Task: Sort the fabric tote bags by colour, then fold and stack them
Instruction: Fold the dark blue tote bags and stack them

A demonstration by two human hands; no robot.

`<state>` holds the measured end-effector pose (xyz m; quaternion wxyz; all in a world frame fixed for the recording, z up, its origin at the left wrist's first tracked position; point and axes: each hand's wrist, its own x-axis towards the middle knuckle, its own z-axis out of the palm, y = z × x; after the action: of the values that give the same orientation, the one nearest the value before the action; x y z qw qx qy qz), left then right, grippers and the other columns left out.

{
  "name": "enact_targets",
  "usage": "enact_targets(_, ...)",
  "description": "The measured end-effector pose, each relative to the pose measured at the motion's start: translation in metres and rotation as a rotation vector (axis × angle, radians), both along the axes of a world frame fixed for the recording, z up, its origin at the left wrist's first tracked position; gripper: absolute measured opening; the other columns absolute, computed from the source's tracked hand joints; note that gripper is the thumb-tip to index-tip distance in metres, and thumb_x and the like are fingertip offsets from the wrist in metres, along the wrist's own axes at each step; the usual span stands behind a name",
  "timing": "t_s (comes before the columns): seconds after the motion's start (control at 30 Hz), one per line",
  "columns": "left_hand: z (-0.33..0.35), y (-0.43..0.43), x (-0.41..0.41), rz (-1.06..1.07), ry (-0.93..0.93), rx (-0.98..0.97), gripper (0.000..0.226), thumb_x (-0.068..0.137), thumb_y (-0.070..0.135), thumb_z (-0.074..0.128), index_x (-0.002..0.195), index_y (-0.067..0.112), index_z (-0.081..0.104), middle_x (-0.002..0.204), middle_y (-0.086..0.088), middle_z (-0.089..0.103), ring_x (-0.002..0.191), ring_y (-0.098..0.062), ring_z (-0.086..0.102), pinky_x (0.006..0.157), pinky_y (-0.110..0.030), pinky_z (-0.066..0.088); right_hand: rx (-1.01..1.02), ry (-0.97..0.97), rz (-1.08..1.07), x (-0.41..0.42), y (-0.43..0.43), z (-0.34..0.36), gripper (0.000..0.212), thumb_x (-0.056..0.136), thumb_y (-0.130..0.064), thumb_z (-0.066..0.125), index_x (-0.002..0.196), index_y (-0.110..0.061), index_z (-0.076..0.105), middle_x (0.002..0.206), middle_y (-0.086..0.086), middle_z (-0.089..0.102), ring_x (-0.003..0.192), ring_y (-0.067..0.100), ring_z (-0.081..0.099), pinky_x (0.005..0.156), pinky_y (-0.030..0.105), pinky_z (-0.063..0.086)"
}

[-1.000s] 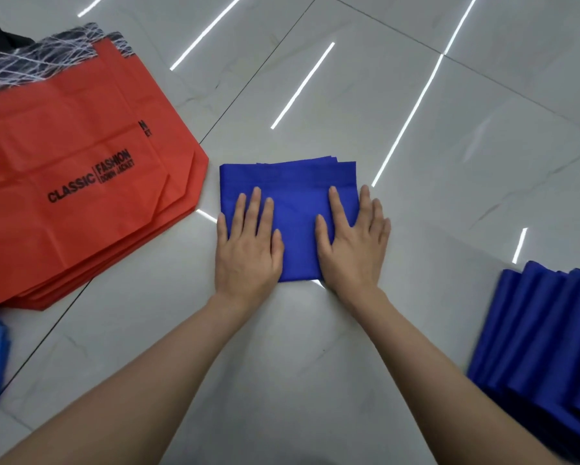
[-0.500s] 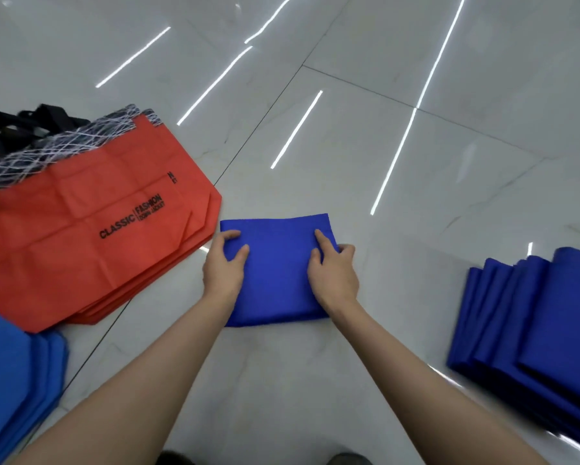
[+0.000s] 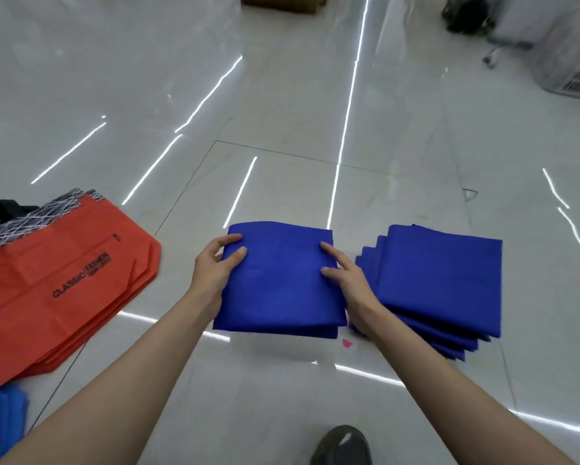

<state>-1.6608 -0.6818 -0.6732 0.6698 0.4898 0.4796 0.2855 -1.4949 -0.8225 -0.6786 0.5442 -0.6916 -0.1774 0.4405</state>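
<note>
**Folded blue bag now up off the floor, both hands on it**

Half a second ago the folded blue bag (image 3: 278,283) lay flat on the floor (image 3: 282,95) under the person's hands. Now it is raised clear of the tiles, with a soft shadow beneath it, and it sits just beside the stack of folded blue bags (image 3: 449,273) on the right.

The left hand (image 3: 211,270) grips the left edge, thumb on top and fingers curled round it. The right hand (image 3: 345,280) pinches the right edge, thumb and forefinger lying on the upper face and the other fingers hidden.

From where I stand the bag looks light, soft and limp, a thin non-woven cloth that would sag or spring open if held by one corner. Holding both side edges near the far corners, as now, seems the right grip. It keeps the layers pressed together, though the smooth fabric may slide.

As for containers, every tote here is flat and holds nothing. The red bags (image 3: 64,290) lie piled on the left, with lighter blue bags (image 3: 0,421) near them. A cardboard box (image 3: 282,1) stands far off, and I cannot see what is in it.
</note>
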Motion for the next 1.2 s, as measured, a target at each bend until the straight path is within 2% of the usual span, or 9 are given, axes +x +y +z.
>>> enact_targets(0.13, 0.025, -0.033, 0.048, -0.086, -0.073, 0.057, 0.022, 0.088, 0.015, 0.064, 0.108, 0.023, 0.06, 0.109, -0.003, 0.064, 0.086, -0.015, 0.064, 0.065, -0.025, 0.054, 0.051, -0.144, -0.135, 0.039, -0.038, 0.04, 0.044, 0.088, 0.003, 0.048, 0.118, -0.024, 0.063, 0.113, -0.015, 0.053, 0.095, -0.005, 0.051, 0.068, 0.004, 0.043)
enact_targets(0.27, 0.038, -0.068, 0.102, -0.25, -0.079, 0.183, 0.046, 0.085, 0.021, 0.067, 0.123, 0.037, 0.048, 0.13, 0.004, 0.051, 0.112, -0.016, 0.055, 0.091, -0.036, 0.051, 0.074, -0.253, -0.273, 0.086, -0.076, 0.063, 0.042, 0.089, 0.004, 0.049, 0.118, -0.022, 0.063, 0.121, -0.009, 0.051, 0.113, 0.009, 0.046, 0.088, 0.021, 0.043)
enact_targets(0.37, 0.039, -0.093, 0.138, -0.372, -0.039, 0.19, 0.063, 0.087, 0.022, 0.066, 0.14, 0.035, 0.035, 0.137, 0.009, 0.041, 0.121, -0.014, 0.047, 0.098, -0.035, 0.046, 0.059, -0.277, -0.332, 0.119, -0.106, 0.072, 0.041, 0.09, 0.003, 0.048, 0.119, -0.023, 0.061, 0.117, -0.006, 0.051, 0.098, 0.003, 0.051, 0.074, 0.018, 0.049)
enact_targets(0.5, 0.029, -0.122, 0.184, -0.501, 0.033, 0.297, 0.061, 0.09, 0.025, 0.061, 0.143, 0.03, 0.032, 0.144, 0.005, 0.034, 0.128, -0.016, 0.041, 0.107, -0.038, 0.038, -0.018, -0.371, -0.376, 0.159, -0.139, 0.061, 0.042, 0.09, 0.002, 0.045, 0.119, -0.026, 0.058, 0.122, -0.003, 0.051, 0.099, 0.011, 0.055, 0.081, 0.03, 0.052)
enact_targets(0.67, -0.01, -0.143, 0.225, -0.566, 0.253, 0.422, 0.057, 0.094, 0.024, 0.055, 0.144, 0.014, 0.031, 0.15, -0.005, 0.025, 0.137, -0.017, 0.027, 0.113, -0.03, 0.024, -0.187, -0.523, -0.338, 0.187, -0.156, 0.013, 0.035, 0.098, -0.021, 0.044, 0.133, -0.024, 0.046, 0.138, -0.001, 0.043, 0.111, 0.009, 0.044, 0.092, 0.028, 0.039)
enact_targets(0.83, -0.061, -0.14, 0.235, -0.621, 0.572, 0.562, 0.066, 0.092, 0.037, 0.054, 0.147, 0.022, 0.022, 0.155, -0.009, 0.009, 0.143, -0.023, 0.013, 0.115, -0.035, 0.018, -0.419, -0.632, -0.188, 0.19, -0.154, -0.044, 0.067, 0.093, -0.038, 0.053, 0.15, -0.023, 0.021, 0.149, 0.004, 0.028, 0.135, 0.026, 0.025, 0.11, 0.038, 0.024)
enact_targets(0.97, -0.087, -0.132, 0.23, -0.578, 0.733, 0.284, 0.1, 0.078, 0.061, 0.061, 0.149, 0.025, 0.0, 0.155, -0.014, 0.004, 0.142, -0.032, 0.011, 0.113, -0.048, 0.02, -0.428, -0.14, -0.357, 0.194, -0.157, -0.088, 0.114, 0.065, -0.066, 0.071, 0.15, -0.022, 0.009, 0.148, 0.006, 0.033, 0.128, 0.029, 0.044, 0.105, 0.048, 0.04)
enact_targets(1.07, -0.099, -0.12, 0.227, -0.55, 0.651, 0.015, 0.119, 0.048, 0.08, 0.063, 0.143, 0.021, 0.025, 0.141, -0.01, 0.037, 0.127, -0.033, 0.039, 0.107, -0.046, 0.034, -0.38, 0.002, -0.354, 0.201, -0.153, -0.102, 0.105, 0.062, -0.07, 0.071, 0.143, -0.018, 0.027, 0.133, 0.004, 0.051, 0.111, 0.024, 0.058, 0.094, 0.044, 0.051)
enact_targets(1.2, -0.099, -0.109, 0.219, -0.448, 0.342, -0.22, 0.064, 0.072, 0.05, 0.074, 0.122, 0.016, 0.053, 0.119, -0.002, 0.06, 0.103, -0.022, 0.06, 0.091, -0.035, 0.05, -0.287, 0.053, -0.333, 0.199, -0.139, -0.106, 0.086, 0.064, -0.065, 0.073, 0.129, -0.015, 0.043, 0.119, 0.003, 0.061, 0.099, 0.022, 0.064, 0.085, 0.04, 0.056)
